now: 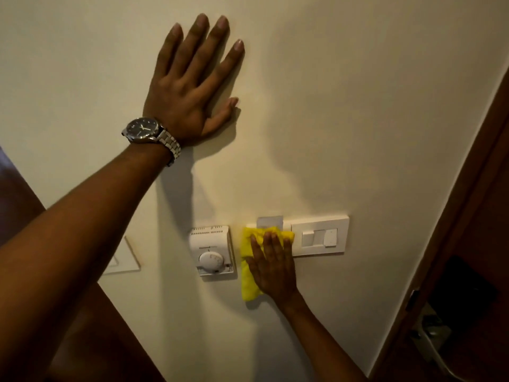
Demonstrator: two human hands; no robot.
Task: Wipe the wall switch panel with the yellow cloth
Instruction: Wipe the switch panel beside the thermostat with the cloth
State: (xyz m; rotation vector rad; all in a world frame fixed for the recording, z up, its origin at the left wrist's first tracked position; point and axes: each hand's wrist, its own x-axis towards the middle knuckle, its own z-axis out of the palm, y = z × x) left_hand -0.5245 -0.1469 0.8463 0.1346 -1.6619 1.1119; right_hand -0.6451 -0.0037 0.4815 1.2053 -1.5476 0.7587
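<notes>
Right hand (272,267): fingers flat, pressing yellow cloth (249,271) on switch panel (319,235) left section
Left hand (190,84): splayed, bracing on wall (358,106)
Remaining: right section appearing unwiped

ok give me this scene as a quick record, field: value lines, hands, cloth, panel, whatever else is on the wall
left hand: flat on bare wall, fingers spread, wearing wristwatch
right hand: pressing yellow cloth flat against the wall
switch panel: left part covered by cloth and hand, right switches exposed
thermostat: left of the cloth, untouched
door frame: right edge of view
</notes>
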